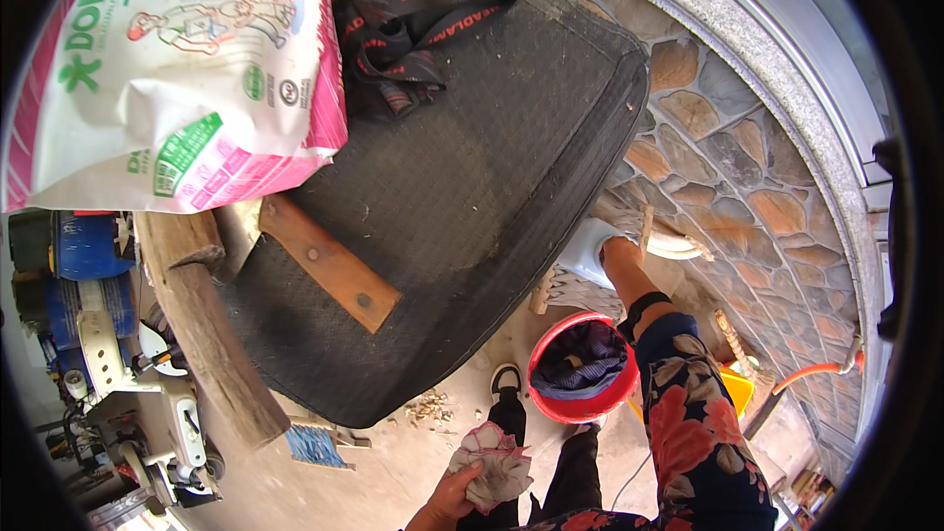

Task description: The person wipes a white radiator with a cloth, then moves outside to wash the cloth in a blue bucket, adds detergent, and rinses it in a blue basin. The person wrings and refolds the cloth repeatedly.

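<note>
Low in the view, my left hand [450,494] is closed around a crumpled whitish cloth [494,469] with pink edging. My right arm, in a dark floral sleeve with a black band at the wrist, reaches forward. At its end my right hand [619,258] meets a pale bluish-white object [584,249] whose kind I cannot make out. The fingers are hidden there. Below that object is a woven seat or basket [573,292]. Close to my right forearm stands a red bucket [537,359] with dark fabric [582,359] inside.
A black textured surface [433,206] carries a wooden-handled blade [329,264], black straps [423,10] and a white-pink bag [226,69]. A wooden piece [221,344] juts at its left. A sewing machine [182,413] stands lower left; a stone wall [728,157] curves right.
</note>
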{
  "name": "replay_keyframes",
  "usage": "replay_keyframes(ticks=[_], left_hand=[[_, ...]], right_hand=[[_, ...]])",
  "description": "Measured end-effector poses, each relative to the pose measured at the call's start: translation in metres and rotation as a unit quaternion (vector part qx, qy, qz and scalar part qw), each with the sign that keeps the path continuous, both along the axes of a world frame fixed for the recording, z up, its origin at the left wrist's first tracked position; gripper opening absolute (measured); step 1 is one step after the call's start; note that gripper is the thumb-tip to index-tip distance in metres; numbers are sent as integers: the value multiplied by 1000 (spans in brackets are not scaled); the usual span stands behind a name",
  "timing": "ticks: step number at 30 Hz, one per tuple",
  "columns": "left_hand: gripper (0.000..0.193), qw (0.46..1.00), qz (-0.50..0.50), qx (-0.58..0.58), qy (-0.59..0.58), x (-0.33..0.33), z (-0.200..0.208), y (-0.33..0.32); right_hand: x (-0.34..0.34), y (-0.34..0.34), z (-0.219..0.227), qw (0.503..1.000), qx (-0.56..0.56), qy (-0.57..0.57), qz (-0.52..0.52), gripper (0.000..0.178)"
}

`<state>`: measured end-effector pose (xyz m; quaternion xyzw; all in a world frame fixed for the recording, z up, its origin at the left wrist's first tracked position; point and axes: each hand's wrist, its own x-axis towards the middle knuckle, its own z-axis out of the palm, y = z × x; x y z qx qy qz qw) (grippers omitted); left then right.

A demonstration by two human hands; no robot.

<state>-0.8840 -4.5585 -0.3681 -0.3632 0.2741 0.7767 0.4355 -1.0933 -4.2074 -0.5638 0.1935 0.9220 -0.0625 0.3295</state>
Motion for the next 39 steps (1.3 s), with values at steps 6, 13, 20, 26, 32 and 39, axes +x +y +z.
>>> replay_keyframes(ticks=[6, 13, 20, 26, 32, 39], left_hand=[[57, 1000, -1, -10, 18, -11, 11, 4], [54, 997, 17, 71, 35, -23, 11, 12], [47, 975, -17, 183, 123, -77, 7, 41], [52, 954, -21, 137, 266, -60, 55, 95], [48, 922, -8, 210, 326, 46, 95, 150], [52, 927, -56, 256, 270, 168, 137, 192]], right_hand=[[4, 2, 6, 999, -5, 41, -6, 12], [14, 5, 31, 964, -122, 175, -158, 13], [71, -6, 169, 695, -557, 184, -416, 7], [174, -50, 301, 702, -632, 222, -242, 4], [297, -88, 337, 799, -264, 523, 138, 11], [432, -60, 390, 763, -209, 577, 201, 14]])
